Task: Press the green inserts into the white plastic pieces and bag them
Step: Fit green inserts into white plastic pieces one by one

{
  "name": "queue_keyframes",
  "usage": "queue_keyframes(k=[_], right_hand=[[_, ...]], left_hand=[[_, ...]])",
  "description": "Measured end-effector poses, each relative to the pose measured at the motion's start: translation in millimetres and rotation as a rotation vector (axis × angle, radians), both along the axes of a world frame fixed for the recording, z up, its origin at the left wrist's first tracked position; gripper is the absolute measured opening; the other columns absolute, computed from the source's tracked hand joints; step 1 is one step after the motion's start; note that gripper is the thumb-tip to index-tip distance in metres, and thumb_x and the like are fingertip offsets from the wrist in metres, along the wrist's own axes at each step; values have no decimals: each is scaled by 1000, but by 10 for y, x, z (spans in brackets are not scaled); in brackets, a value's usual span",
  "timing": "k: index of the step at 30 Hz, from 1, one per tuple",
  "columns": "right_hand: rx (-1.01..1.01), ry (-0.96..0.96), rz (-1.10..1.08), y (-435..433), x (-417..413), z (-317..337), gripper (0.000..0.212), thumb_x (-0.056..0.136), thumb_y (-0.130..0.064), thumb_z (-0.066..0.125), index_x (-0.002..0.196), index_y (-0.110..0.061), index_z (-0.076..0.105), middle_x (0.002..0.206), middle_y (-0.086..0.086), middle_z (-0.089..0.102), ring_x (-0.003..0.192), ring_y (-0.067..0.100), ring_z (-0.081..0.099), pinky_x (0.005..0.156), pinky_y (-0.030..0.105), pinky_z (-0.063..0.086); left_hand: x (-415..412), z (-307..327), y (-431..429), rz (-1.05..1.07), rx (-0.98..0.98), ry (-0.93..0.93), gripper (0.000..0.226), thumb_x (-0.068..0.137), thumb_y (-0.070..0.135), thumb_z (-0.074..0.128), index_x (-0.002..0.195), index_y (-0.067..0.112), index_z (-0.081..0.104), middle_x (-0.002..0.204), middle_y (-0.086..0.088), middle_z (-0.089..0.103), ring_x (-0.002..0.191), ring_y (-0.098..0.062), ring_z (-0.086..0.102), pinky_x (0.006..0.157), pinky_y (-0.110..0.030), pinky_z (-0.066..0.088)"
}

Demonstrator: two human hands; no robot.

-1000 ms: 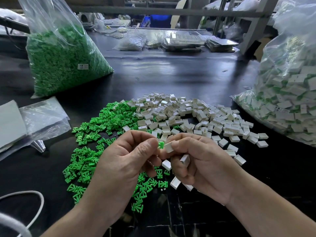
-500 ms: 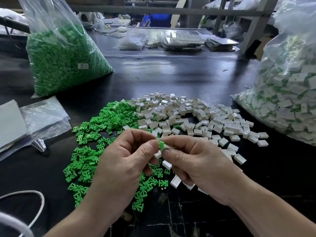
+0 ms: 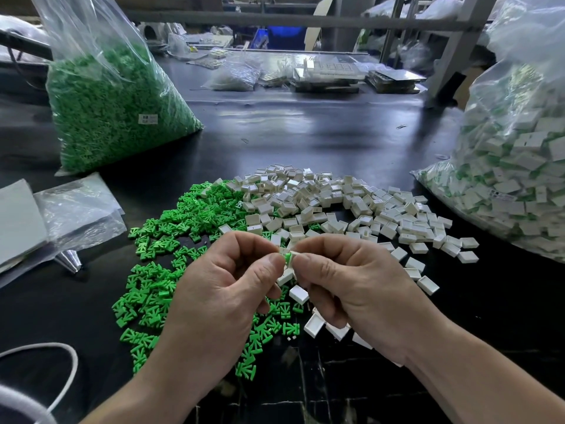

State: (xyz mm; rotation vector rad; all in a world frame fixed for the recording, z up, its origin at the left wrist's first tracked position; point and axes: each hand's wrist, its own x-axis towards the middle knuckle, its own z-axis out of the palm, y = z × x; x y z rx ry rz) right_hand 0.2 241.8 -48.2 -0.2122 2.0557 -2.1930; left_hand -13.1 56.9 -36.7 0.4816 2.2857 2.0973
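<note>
Pinching a green insert (image 3: 287, 257) between thumb and forefinger, the left hand (image 3: 220, 289) is pressing it into the white piece (image 3: 289, 251) that the right hand (image 3: 351, 289) is gripping in the same way. Both hands are curling tight, thumbs nearly meeting, with only a sliver of green showing between them. How deep the insert is sitting, I cannot tell. The right hand is also cupping spare white pieces (image 3: 298, 293) under its lower fingers. My judgement: the push is going best when kept square to the open face, the thumbs squeezing evenly until flush, since a tilted insert is likely to jam. Loose green inserts (image 3: 159, 240) are lying left of the hands and loose white pieces (image 3: 321, 206) beyond them on the black table (image 3: 305, 133). The bag of finished pieces (image 3: 519, 179) is standing well to the right. Against a second ago, when insert and piece were showing side by side and unjoined, the hands are now sitting closer together and most of the green is hiding.
</note>
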Motion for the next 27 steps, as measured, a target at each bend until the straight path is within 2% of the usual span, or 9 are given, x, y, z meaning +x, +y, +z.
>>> queue_keyframes(k=[3,7,10,12,14,19,23,27], right_hand=[[-22,-21,20,-16,11,30,18,89,-34,72,95,-18,75,73,3,63,46,10,48,40,21,37],[-49,-59,87,-12,9,77,23,91,-32,69,86,-9,69,73,11,59,42,11,43,36,20,32],[-124,-142,133,-7,34,96,38,88,-29,68,99,7,64,70,11,58,40,10,41,34,18,30],[-148,-170,161,-6,53,105,34,88,-27,68,106,2,67,69,6,58,40,9,41,33,17,30],[-135,-179,184,-8,57,122,26,89,-26,68,99,-2,70,68,5,58,41,8,41,33,17,31],[-91,-219,202,7,57,165,36,90,-24,67,95,10,57,65,5,56,40,6,41,32,17,29],[-61,-229,209,-7,63,174,31,90,-23,67,94,7,61,67,8,54,39,6,40,32,16,29],[-103,-208,188,-42,73,159,21,90,-24,67,90,-3,66,70,12,53,40,8,40,33,17,30]], left_hand=[[-21,-11,-5,-70,144,-105,13,85,35,69,84,21,69,72,-8,67,60,-20,62,51,-24,50],[-37,10,22,-302,397,-388,29,82,32,64,103,14,70,65,-11,61,50,-20,58,41,-26,46],[-35,13,35,-431,485,-504,33,86,31,59,109,9,70,65,-11,63,48,-19,63,39,-23,49],[-37,5,36,-460,533,-562,32,87,29,58,108,7,70,65,-12,65,49,-19,65,40,-23,51],[-40,2,29,-467,555,-613,31,86,27,60,106,5,70,65,-13,65,49,-20,65,40,-24,52],[-64,-10,-3,-509,588,-719,26,87,28,67,100,7,72,64,-14,65,48,-20,66,40,-26,53],[-48,11,9,-461,538,-739,16,90,22,64,89,10,74,58,-12,61,41,-17,61,35,-22,49],[-23,23,36,-431,568,-723,20,84,23,58,85,12,75,56,-11,60,40,-18,60,35,-22,49]])
